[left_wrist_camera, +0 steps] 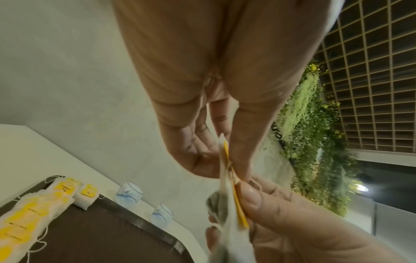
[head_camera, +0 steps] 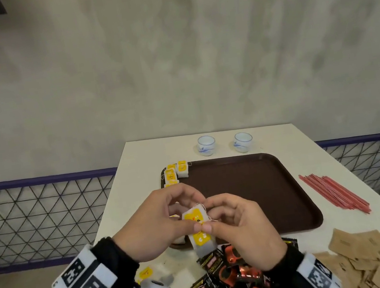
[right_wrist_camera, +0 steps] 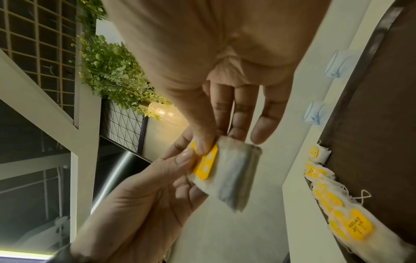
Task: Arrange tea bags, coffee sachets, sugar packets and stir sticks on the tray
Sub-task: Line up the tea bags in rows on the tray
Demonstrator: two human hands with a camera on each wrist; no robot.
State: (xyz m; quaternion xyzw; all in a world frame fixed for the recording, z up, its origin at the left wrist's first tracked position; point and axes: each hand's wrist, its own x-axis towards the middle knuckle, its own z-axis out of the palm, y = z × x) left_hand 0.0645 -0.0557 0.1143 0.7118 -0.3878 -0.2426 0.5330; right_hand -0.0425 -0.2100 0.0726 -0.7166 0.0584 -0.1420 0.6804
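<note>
The dark brown tray (head_camera: pixel 253 183) carried a row of tea bags (head_camera: pixel 172 173) along its left rim, running away beyond the left hand (head_camera: pixel 152 225); the rest of its flat floor, ahead of and to the right of both hands, lay bare. Two small white cups (head_camera: pixel 206 144) with blue markings stood on the counter (head_camera: pixel 309 139) past the tray's far edge, well beyond the hands.

Both hands met over the tray's near left corner, pinching one tea bag (head_camera: pixel 195 220) between them. The left hand had its thumb and forefinger curled onto the bag's upper part; the right hand (head_camera: pixel 244 232) pinched the yellow tag (right_wrist_camera: pixel 206 165) with its thumb while its other fingers stayed loosely extended. The bag hung clear of the tray.

Below the right wrist lay a heap of glossy black-and-red coffee sachets (head_camera: pixel 221 279), and to the right of that wrist a scatter of flat brown paper sugar packets (head_camera: pixel 364 258). A bundle of thin red stir sticks (head_camera: pixel 333 192) lay on the counter to the right of the tray, well apart from the right hand, near the counter's right edge.

The tea bags were soft, white, pillowy squares with thin strings and stiff yellow tags. The tray had rounded corners and a raised lip; the counter was smooth and pale.
</note>
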